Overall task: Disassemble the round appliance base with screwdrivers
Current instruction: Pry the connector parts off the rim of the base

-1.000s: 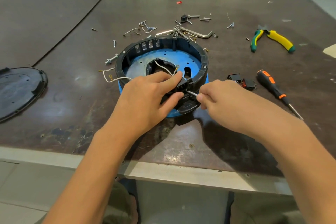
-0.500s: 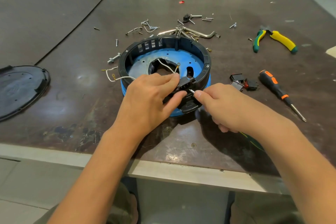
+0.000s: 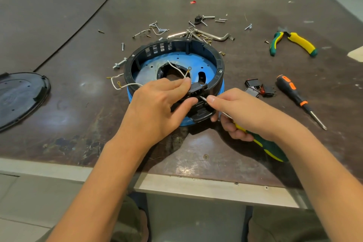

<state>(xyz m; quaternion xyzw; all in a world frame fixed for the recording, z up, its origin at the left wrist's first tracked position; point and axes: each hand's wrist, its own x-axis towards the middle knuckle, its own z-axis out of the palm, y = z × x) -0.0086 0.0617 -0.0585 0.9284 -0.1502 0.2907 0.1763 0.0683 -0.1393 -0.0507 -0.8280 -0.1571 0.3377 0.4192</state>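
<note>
— Whereabouts of the round appliance base (image 3: 196, 59), black ring round a blue plastic floor?

— Flat on the dark brown counter (image 3: 78, 49), open side up, close to the near edge, between both hands.

— And the left hand (image 3: 157, 108)?

— Curled over the near rim, pinching a small black ribbed connector block (image 3: 197, 89) between thumb and fingers.

— The right hand (image 3: 241, 112)?

— Clenched round a screwdriver with a green-and-yellow handle (image 3: 269, 147), forefinger stretched along the bare metal shaft.

— Pointing which way?

— Long axis on a slant: handle back toward the near right, under the wrist; tip toward the far left, up against the black block at the base's near rim. Cannot tell whether seated in a screw head.

— Anything else lying about?

— To the right, a second screwdriver with a black-and-orange handle (image 3: 294, 94), flat, tip toward the near right. Just beside it, a few black rocker switches (image 3: 259, 88). Farther back on the right, green-and-yellow pliers (image 3: 294, 42). Behind the base, a bent steel hex key (image 3: 214, 35) among scattered loose screws (image 3: 157, 29). Out over the left rim, white wires (image 3: 131, 84) with ring terminals. Well apart at the far left, a black oval cover plate (image 3: 19, 96), partly cut off by the edge of view.
</note>
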